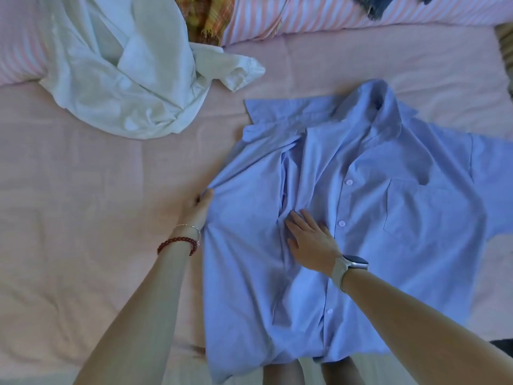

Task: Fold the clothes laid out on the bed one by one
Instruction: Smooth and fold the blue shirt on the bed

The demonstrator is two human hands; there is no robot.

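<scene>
With the blue shirt [347, 218] face-up on the bed [83, 218], left hand [198, 208] pinching its folded edge and right hand [311, 236] flat, fingers released, the loose fold may bunch.

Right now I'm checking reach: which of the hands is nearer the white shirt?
Left. The left hand grips the blue shirt's left edge, below the white shirt. The right hand lies flat mid-shirt, farther away.

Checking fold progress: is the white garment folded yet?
No, the crumpled white cotton garment lies unfolded beside the light blue button-up shirt.
</scene>
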